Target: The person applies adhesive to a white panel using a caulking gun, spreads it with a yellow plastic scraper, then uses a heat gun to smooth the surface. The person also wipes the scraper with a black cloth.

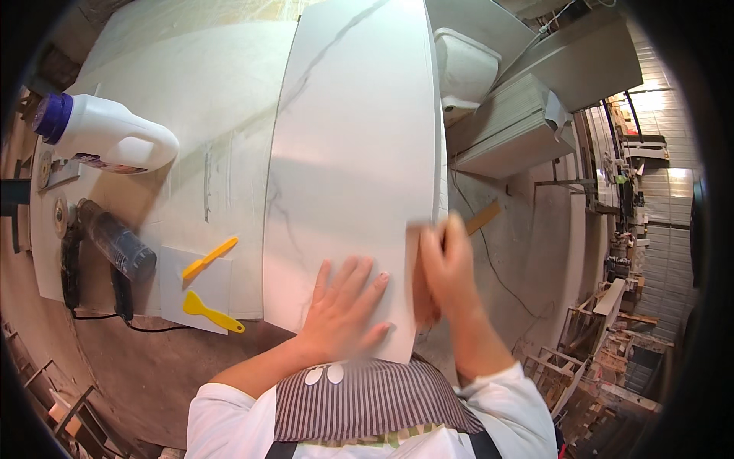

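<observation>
1. while the left hand (344,306) lies flat, fingers spread wide, on the near end of the white marble-look slab (355,161), it should press firmly so the slab, lying on the workbench (191,99), cannot shift
2. the right hand (447,264), blurred at the slab's right edge, seems curled round a wooden piece (482,218); i'd judge even strokes flush to that edge work best

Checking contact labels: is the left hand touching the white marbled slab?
Touching. The head view shows the left hand lying palm-down, fingers spread, flat on the white marbled slab.
</observation>
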Action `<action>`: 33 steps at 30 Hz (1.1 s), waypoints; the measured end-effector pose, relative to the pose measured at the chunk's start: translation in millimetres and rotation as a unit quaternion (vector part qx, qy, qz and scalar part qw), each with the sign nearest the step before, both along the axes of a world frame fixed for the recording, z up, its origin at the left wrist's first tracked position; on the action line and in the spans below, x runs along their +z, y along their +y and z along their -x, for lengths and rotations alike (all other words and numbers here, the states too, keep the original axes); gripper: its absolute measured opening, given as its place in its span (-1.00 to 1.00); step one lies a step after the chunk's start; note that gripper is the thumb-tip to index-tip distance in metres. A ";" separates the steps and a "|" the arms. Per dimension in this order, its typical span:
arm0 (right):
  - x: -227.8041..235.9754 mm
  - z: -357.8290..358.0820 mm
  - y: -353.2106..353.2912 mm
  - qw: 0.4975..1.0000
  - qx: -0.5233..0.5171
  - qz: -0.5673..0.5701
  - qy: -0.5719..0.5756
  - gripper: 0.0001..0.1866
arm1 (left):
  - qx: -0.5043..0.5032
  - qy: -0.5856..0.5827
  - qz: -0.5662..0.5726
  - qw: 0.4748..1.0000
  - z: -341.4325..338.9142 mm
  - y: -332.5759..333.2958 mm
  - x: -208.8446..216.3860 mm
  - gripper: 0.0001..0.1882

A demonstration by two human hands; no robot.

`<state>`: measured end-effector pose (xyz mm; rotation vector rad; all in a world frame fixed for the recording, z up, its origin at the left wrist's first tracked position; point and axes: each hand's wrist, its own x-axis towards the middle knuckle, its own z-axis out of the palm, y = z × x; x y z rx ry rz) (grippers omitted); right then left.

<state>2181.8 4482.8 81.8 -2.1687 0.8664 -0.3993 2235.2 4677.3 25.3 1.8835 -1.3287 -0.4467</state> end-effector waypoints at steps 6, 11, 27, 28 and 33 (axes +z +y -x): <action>4.2 19.6 4.7 1.000 0.011 -0.009 0.018 -0.75 | -0.005 -0.001 -0.004 1.000 3.7 -1.5 5.1 -0.22; 7.0 -84.7 -81.3 0.996 -0.058 -0.067 -0.024 -0.70 | 0.025 -0.019 0.032 0.999 -0.9 -2.8 1.4 -0.34; 16.9 181.2 14.9 0.934 -0.097 -0.342 0.038 -0.82 | 0.053 -0.152 0.099 0.982 -110.2 -173.2 15.7 -0.41; 12.3 185.6 12.6 0.940 -0.113 -0.322 0.020 -0.83 | 0.060 -0.148 0.124 0.979 -107.6 -176.4 15.6 -0.41; 8.3 187.8 11.7 0.925 -0.132 -0.357 0.010 -0.82 | -0.235 -0.173 0.082 0.953 -43.1 -101.5 37.9 -0.67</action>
